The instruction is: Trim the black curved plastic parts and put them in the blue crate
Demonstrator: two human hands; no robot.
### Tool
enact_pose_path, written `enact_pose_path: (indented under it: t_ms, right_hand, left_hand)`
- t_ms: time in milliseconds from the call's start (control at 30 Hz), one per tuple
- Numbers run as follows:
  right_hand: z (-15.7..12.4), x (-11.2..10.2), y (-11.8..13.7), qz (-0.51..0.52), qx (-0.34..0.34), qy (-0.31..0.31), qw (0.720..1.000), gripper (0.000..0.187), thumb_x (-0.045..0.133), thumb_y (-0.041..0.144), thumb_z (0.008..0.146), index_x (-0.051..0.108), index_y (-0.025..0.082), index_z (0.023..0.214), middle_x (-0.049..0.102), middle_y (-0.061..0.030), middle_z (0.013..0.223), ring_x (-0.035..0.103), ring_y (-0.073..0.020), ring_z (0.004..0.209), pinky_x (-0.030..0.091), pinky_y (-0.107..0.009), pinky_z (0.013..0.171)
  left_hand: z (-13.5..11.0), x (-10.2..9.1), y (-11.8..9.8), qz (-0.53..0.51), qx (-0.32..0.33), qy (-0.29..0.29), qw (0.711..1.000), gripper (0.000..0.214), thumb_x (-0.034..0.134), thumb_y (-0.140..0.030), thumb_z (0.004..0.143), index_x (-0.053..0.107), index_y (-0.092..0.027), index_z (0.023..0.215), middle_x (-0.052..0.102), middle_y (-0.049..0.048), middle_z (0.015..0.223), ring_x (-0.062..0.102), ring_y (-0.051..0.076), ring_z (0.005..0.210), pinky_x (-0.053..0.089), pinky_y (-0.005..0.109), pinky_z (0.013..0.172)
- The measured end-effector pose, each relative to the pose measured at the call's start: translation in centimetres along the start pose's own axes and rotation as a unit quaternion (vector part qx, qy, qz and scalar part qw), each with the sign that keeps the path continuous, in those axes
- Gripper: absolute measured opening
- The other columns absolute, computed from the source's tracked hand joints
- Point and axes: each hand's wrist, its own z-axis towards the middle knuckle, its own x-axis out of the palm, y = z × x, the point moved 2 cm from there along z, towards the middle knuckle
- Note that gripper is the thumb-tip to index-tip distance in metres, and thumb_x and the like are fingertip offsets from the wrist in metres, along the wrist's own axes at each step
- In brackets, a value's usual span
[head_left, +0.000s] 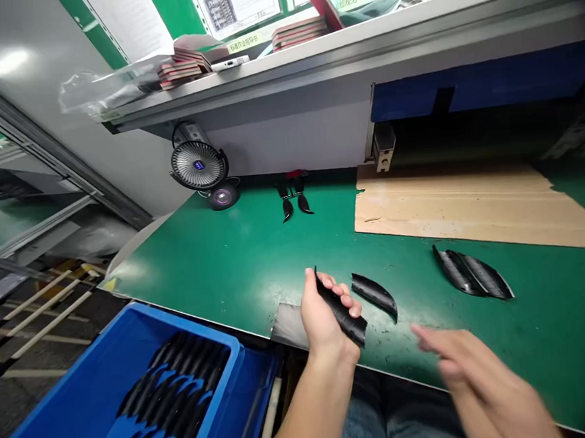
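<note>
My left hand is wrapped round a black curved shell-like piece, holding it at a slant over the table's near edge. Just right of it, a similar black curved piece lies on the green table. My right hand, slightly blurred, hovers near the front edge with fingers stretched out and nothing visible in them. Farther right, black curved pieces rest side by side on the table. Beneath my left hand, a grey flat sheet sticks out at the edge.
At lower left stands a blue bin with rows of black curved pieces. A small fan stands at the back left, with black tools nearby. Cardboard covers the back right. A shelf overhangs the table.
</note>
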Motion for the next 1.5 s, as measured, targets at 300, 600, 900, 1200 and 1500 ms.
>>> enact_pose_path:
  t_ms: [300, 600, 900, 1200, 1500]
  right_hand:
    - [3.3, 2.7, 4.7, 0.104, -0.021, 0.115, 0.988, 0.021, 0.044, 0.025, 0.096, 0.062, 0.026, 0.108, 0.062, 0.0003, 0.079, 0.059, -0.015, 0.074, 0.049, -0.024, 0.067]
    - [3.0, 3.9, 4.6, 0.047, 0.029, 0.167, 0.984, 0.03, 0.039, 0.032, 0.097, 0.056, 0.024, 0.073, 0.05, 0.0029, 0.061, 0.052, -0.0136, 0.051, 0.039, -0.024, 0.048]
    - [2.4, 5.0, 4.7, -0.111, -0.032, 0.068, 0.991, 0.024, 0.038, 0.029, 0.097, 0.061, 0.025, 0.097, 0.059, 0.0007, 0.07, 0.058, -0.0149, 0.051, 0.039, -0.024, 0.044]
    - [2.4, 6.1, 4.5, 0.122, 0.101, -0.051, 0.986, 0.024, 0.061, 0.037, 0.087, 0.062, 0.02, 0.103, 0.065, -0.0058, 0.083, 0.062, -0.0174, 0.066, 0.048, -0.024, 0.057]
    - [4.6, 6.8, 1.4, 0.181, 0.26, 0.155, 0.936, 0.038, 0.048, 0.05, 0.089, 0.062, 0.017, 0.078, 0.064, -0.0068, 0.071, 0.059, -0.021, 0.066, 0.044, -0.029, 0.061]
  left_hand:
    - [-1.4, -0.2, -0.6, 0.023, 0.036, 0.025, 0.999, 0.04, 0.047, -0.047, 0.089, 0.042, -0.018, 0.062, 0.039, -0.0046, 0.05, 0.036, 0.007, 0.037, 0.029, 0.016, 0.031]
    - [-2.0, -0.6, -0.9, 0.059, 0.055, 0.022, 0.996, 0.045, 0.051, -0.056, 0.085, 0.04, -0.018, 0.062, 0.039, -0.0049, 0.05, 0.035, 0.006, 0.036, 0.028, 0.015, 0.033]
    - [-1.9, -0.9, -1.0, 0.055, 0.062, -0.003, 0.997, 0.043, 0.049, -0.054, 0.087, 0.04, -0.018, 0.064, 0.04, -0.0047, 0.051, 0.036, 0.006, 0.037, 0.029, 0.016, 0.035]
    - [-1.0, -1.6, -0.9, 0.021, 0.06, 0.01, 0.998, 0.037, 0.05, -0.047, 0.089, 0.042, -0.018, 0.067, 0.042, -0.0049, 0.053, 0.041, 0.007, 0.041, 0.037, 0.017, 0.038]
    - [2.3, -2.2, -3.1, 0.239, 0.201, 0.045, 0.949, 0.039, 0.052, -0.056, 0.084, 0.044, -0.02, 0.074, 0.046, -0.0051, 0.052, 0.046, 0.011, 0.038, 0.041, 0.022, 0.037]
